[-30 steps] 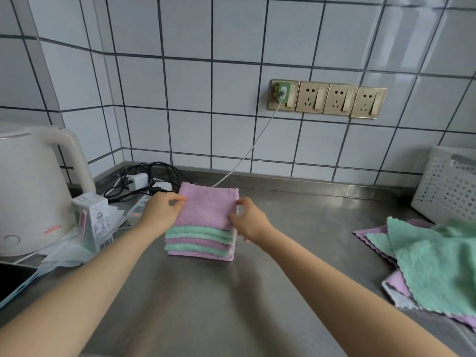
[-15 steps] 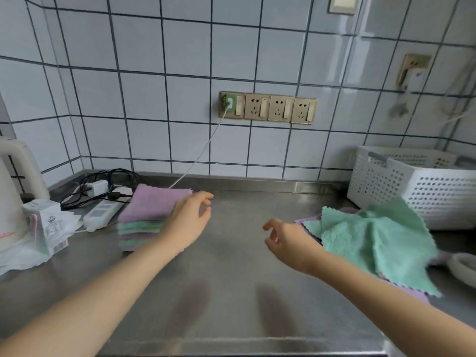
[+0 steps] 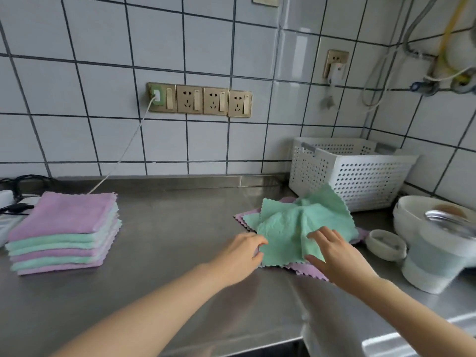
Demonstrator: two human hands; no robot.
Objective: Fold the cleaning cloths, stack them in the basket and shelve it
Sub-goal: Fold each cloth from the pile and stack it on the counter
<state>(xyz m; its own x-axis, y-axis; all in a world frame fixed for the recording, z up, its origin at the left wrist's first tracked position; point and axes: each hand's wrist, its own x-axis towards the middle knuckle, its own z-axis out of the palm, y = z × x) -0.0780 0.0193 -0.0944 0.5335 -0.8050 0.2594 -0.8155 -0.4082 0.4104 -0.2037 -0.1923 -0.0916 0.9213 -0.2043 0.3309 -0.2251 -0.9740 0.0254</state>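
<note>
Left hand [image 3: 238, 258], right hand [image 3: 334, 256] bare; forearms bare, apparently no sleeves in view.

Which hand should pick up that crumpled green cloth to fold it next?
Probably the right hand: it already rests on top of the crumpled green cloth, thumb near its front edge. The left hand only touches its left corner.

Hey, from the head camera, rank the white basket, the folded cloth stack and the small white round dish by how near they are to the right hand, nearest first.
Measured from the right hand, which rests on the green cloth:
1. Small white round dish, just to its right on the counter.
2. White basket, behind it against the tiled wall.
3. Folded cloth stack, far across the counter on the left.
</note>
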